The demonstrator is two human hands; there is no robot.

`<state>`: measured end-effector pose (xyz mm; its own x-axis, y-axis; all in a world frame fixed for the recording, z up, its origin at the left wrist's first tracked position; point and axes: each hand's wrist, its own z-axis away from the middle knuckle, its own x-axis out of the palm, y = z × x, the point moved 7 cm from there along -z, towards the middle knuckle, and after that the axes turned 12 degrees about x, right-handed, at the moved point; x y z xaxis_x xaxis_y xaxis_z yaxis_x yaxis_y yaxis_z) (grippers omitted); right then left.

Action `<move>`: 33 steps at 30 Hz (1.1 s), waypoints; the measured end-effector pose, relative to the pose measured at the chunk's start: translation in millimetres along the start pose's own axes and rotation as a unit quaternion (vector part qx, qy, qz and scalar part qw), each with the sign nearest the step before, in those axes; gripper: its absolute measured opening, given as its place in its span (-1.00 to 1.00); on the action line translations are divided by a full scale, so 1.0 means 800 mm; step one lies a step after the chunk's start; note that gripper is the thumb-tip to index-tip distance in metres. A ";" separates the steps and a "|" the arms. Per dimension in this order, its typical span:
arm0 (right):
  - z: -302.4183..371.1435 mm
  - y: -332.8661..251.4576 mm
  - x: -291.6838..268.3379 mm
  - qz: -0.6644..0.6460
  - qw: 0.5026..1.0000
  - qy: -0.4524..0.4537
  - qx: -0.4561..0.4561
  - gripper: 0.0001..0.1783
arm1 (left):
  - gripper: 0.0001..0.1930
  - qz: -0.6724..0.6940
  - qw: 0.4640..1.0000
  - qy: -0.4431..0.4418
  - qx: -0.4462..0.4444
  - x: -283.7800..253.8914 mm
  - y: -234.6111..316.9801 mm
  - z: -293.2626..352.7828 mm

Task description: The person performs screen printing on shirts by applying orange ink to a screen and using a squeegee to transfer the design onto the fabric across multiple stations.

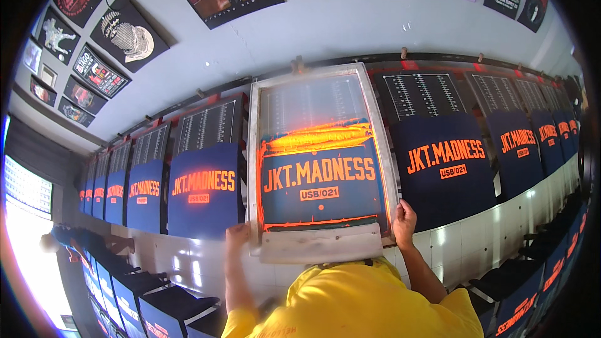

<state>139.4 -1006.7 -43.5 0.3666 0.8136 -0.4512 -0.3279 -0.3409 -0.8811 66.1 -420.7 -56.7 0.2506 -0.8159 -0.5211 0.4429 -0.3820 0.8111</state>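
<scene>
1. Touching the lower left edge of the screen-printing frame (253, 138), the left hand (237, 236) is seen with its grip folded in; because of blur, whether it is clamped on the frame cannot be told.
2. The right hand (404, 219) is placed opposite, its grip drawn together, with fingers curled and clamped on the frame's lower right edge.
3. One frame is shown, positioned in the middle of the row, between the hands and in front of the yellow shirt (357, 303).
4. One thick band of orange ink (316, 139) is spread across the mesh, above one orange design; thinner orange lines are left near the frame's lower end.
5. Two navy fabric panels are placed nearest the frame, one left panel (200, 214) and one right panel (438, 200), each marked with one orange print.
6. More printed panels are lined up beyond both; the farthest are too small to be counted.
7. Above each of these two panels, one black board marked with white scales is exposed: a left board (206, 124) and a right board (422, 94).
8. One other person (66, 236) is partly seen at far left.
</scene>
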 end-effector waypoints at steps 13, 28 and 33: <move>-0.007 0.006 0.001 0.036 0.998 0.040 -0.024 -0.74 | -0.62 0.080 0.990 0.084 0.075 0.004 0.026 0.015; -0.089 0.022 -0.181 -0.090 0.996 -0.004 -0.029 -0.78 | -0.73 -0.081 0.973 0.115 0.183 0.131 0.157 0.140; -0.182 0.107 -0.339 -0.082 0.994 0.039 -0.067 -0.76 | -0.64 0.176 0.968 0.134 0.115 0.301 0.216 0.207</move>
<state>138.3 -1325.3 -17.1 0.4743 0.8255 -0.3059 -0.1420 -0.2712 -0.9520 60.4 -754.9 1.9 0.5790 -0.7834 -0.2258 0.0929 -0.2118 0.9729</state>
